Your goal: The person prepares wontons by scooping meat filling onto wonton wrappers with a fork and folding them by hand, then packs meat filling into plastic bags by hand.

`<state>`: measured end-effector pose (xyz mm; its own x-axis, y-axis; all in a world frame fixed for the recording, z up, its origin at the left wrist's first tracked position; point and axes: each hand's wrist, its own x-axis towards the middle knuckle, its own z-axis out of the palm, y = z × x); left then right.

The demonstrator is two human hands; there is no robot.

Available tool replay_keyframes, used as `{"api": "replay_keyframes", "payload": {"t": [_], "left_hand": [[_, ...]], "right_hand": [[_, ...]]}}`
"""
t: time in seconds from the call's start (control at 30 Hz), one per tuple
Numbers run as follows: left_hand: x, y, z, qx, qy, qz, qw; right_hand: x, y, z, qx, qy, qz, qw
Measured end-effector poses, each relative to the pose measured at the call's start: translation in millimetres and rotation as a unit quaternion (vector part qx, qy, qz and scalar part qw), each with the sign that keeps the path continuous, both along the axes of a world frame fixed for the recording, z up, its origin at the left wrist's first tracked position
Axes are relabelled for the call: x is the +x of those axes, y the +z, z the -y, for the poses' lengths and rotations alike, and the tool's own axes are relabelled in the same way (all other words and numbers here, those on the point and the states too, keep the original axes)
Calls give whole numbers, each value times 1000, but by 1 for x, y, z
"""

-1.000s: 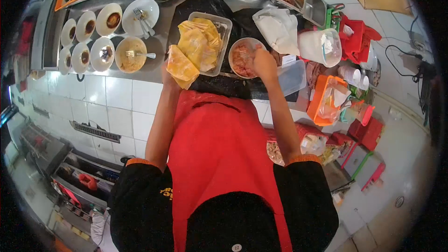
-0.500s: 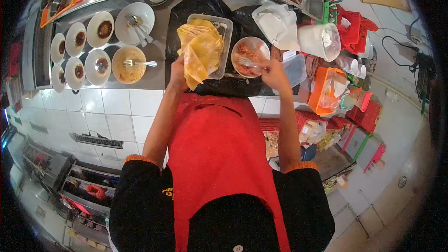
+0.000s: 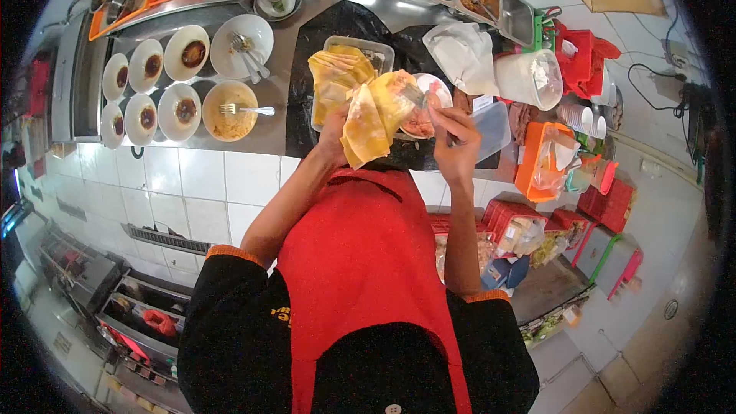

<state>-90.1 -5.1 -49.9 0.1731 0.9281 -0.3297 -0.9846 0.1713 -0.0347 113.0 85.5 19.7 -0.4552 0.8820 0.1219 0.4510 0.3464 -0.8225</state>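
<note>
My left hand point(image 3: 334, 136) grips several thin yellow wonton wrappers point(image 3: 366, 129), spread out and drooping. My right hand point(image 3: 458, 138) is closed around a fork point(image 3: 415, 95), its tines against the wrapper nearest the bowl. Pinkish minced filling point(image 3: 399, 84) shows on that wrapper by the tines. Partly behind the wrappers and my right hand is a white bowl point(image 3: 442, 89) of the same pink mince. More folded yellow wrappers point(image 3: 334, 69) lie over a clear plastic tray point(image 3: 381, 51) on black plastic, beyond my left hand.
Several white bowls with dark sauce point(image 3: 184, 111) stand at the left, beside a bowl of pale mixture point(image 3: 231, 132) with a fork. A bowl of cutlery point(image 3: 222, 61) is behind. Metal food pans point(image 3: 516, 19) line the back; a white tub point(image 3: 529, 80) and orange basket point(image 3: 529, 176) are right.
My left hand has moved right with the wrappers, towards the bowl. The fork has come out of the mince and now meets a wrapper. The view has shifted slightly.
</note>
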Motion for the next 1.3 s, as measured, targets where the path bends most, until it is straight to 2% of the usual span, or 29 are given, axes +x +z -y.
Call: {"api": "replay_keyframes", "payload": {"t": [0.03,0.1,0.17,0.2,0.27,0.33,0.37,0.4,0.47,0.5,0.57,0.6,0.63,0.7,0.73,0.77,0.8,0.87,0.9,0.97,1.03,1.07,1.13,1.17,1.2,1.23,1.27,1.3], "left_hand": [[0,2,0,4,-4,-4,1000],[-1,8,-1,-50,18,-116,992],[-4,16,-4,-43,23,-130,990],[-6,20,-5,-40,34,-141,989],[-6,20,-5,-63,5,-163,985],[-1,26,-2,-11,-13,-235,972],[0,27,0,-8,-19,-236,971],[0,27,3,22,-29,-325,945],[-1,27,5,84,-39,-493,865],[-2,29,6,85,-40,-494,865],[-2,32,9,126,-32,-613,780],[-3,39,8,126,-30,-613,779],[-3,50,7,92,-54,-586,803],[0,51,6,58,-73,-558,824],[4,41,3,94,-26,-424,900],[8,36,-2,129,23,-279,951],[13,48,-10,128,26,-280,951],[19,80,-29,183,84,-73,977],[17,77,-30,215,78,-109,967],[14,67,-32,227,84,-96,966],[9,65,-33,238,87,-83,964],[7,66,-33,214,101,-89,967],[4,65,-32,190,114,-96,970],[4,64,-31,195,100,-155,963],[5,63,-30,199,85,-213,953],[7,63,-26,199,82,-213,953],[7,63,-20,176,49,-329,926],[7,56,-18,165,31,-387,907]], "right_hand": [[4,-1,1,-6,-17,-10,1000],[15,1,-2,-7,-39,-24,999],[33,9,-4,-88,-37,-60,994],[33,21,-3,-84,-41,-63,994],[29,57,0,-168,25,-78,982],[18,60,-6,-119,29,-39,992],[17,60,-10,-96,30,-18,995],[16,60,-13,-73,30,4,997],[17,62,-21,-140,28,-33,989],[16,66,-23,-165,40,-50,984],[18,68,-24,-178,43,-56,982],[18,69,-25,-190,47,-63,979],[19,68,-25,-190,49,-63,979],[18,63,-23,-135,28,-11,990],[15,62,-20,-134,31,-12,990],[10,61,-15,-77,27,5,997],[6,58,-10,-21,21,21,999],[3,38,-10,48,50,-2,998],[1,31,-9,29,38,-43,998],[5,26,-9,10,25,-86,996],[21,32,-16,10,30,-10,999],[27,36,-19,9,29,-11,999],[36,44,-24,-145,5,-88,986],[37,48,-26,-195,27,-132,971],[30,57,-27,-195,25,-132,971],[15,68,-26,-220,29,-164,961],[0,72,-24,-245,33,-196,949],[-16,69,-22,-244,29,-197,949]]}}
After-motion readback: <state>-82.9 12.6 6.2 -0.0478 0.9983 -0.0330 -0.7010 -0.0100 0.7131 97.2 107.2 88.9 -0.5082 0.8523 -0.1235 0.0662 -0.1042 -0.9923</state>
